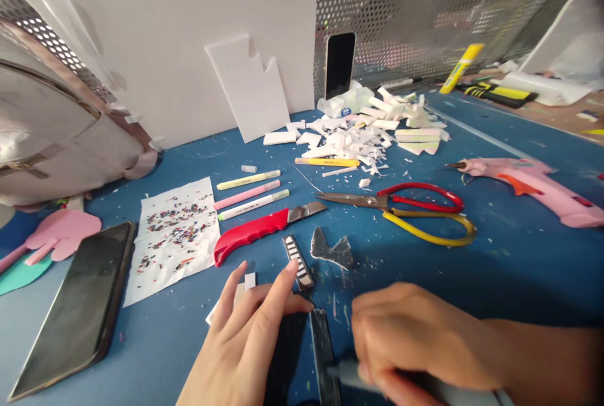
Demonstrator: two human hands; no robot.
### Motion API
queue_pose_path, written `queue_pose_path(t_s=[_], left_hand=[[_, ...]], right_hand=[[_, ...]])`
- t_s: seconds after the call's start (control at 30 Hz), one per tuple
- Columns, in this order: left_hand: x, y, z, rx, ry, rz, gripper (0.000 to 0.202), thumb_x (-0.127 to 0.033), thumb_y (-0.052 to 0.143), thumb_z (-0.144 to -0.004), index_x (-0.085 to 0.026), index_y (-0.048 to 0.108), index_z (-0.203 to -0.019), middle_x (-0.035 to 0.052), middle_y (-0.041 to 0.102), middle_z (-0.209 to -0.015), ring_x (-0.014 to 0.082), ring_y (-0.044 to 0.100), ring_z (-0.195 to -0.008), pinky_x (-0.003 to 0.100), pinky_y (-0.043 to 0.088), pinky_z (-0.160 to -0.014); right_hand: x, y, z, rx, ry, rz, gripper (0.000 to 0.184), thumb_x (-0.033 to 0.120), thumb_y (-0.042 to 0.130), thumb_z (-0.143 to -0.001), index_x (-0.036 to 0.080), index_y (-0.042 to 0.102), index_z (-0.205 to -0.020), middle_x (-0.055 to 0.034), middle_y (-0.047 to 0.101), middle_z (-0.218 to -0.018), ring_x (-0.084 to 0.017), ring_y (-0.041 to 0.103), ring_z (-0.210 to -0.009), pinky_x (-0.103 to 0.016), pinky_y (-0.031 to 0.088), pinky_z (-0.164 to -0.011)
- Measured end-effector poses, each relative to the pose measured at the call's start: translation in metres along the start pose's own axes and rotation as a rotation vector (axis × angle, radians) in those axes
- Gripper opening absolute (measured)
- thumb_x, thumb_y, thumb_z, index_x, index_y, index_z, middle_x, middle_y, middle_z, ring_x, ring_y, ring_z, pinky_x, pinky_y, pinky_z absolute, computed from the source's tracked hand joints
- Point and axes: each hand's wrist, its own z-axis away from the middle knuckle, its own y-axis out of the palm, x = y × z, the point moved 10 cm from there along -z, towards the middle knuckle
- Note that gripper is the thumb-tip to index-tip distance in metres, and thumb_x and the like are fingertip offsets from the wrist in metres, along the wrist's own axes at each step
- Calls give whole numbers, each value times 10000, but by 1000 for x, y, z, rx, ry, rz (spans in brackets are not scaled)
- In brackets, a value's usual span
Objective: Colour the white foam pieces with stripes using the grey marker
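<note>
My right hand (410, 337) grips a thick grey marker (358, 377). The marker's dark tip touches a narrow black-coloured strip (323, 349) lying on the blue table. My left hand (250, 330) is open, its fingers spread; the thumb rests against the strip's far end. The index fingertip is over a small black piece with white stripes (291, 252). Just beyond that lies a black bow-shaped piece (333, 250). White pieces (250, 280) are partly hidden beneath the left fingers.
Around the work lie a red-handled knife (255, 233), scissors (391, 201), several pens (248, 179), a pink glue gun (528, 182) and a pile of white scraps (363, 135). At left are a phone (75, 311) and paper with coloured bits (174, 236). White boards (189, 47) stand behind.
</note>
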Motion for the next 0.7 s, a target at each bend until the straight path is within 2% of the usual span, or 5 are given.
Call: queue_pose_path(t_s=[0.07,0.3,0.37,0.6,0.7], left_hand=[[0,0,0,1,6,-4,879,-584,523,-901,-246,50,-1559,-45,624,-1253,88,525,-1255,338,44,-1270],[-4,-5,-1,-47,11,-13,817,-607,460,-927,-197,129,-1552,7,640,-1229,138,518,-1260,406,107,-1260],[-4,-4,-1,-41,13,-27,839,-614,479,-914,-210,117,-1554,2,641,-1231,136,527,-1256,386,95,-1260],[0,0,1,-26,2,-34,821,-624,442,-924,-229,95,-1553,10,648,-1223,147,547,-1243,404,84,-1258],[0,0,0,-26,-16,-10,824,-622,463,-922,-233,102,-1553,9,644,-1225,152,541,-1235,418,91,-1255]], right_hand=[[7,17,1,89,-58,-27,214,96,506,-803,229,338,-797,34,499,-676,-120,412,-579,-257,369,-573],[-26,-31,1,-90,232,130,202,155,420,-982,214,395,-791,22,511,-704,-111,454,-599,-251,338,-570],[-25,-36,1,-118,224,101,208,168,442,-978,216,383,-785,20,522,-700,-114,469,-599,-254,337,-569],[6,12,0,95,-112,36,231,45,480,-802,227,340,-824,31,515,-693,-115,454,-584,-247,365,-576],[-9,-1,-2,47,13,94,228,51,450,-853,231,325,-791,40,463,-663,-119,413,-580,-252,336,-556]])
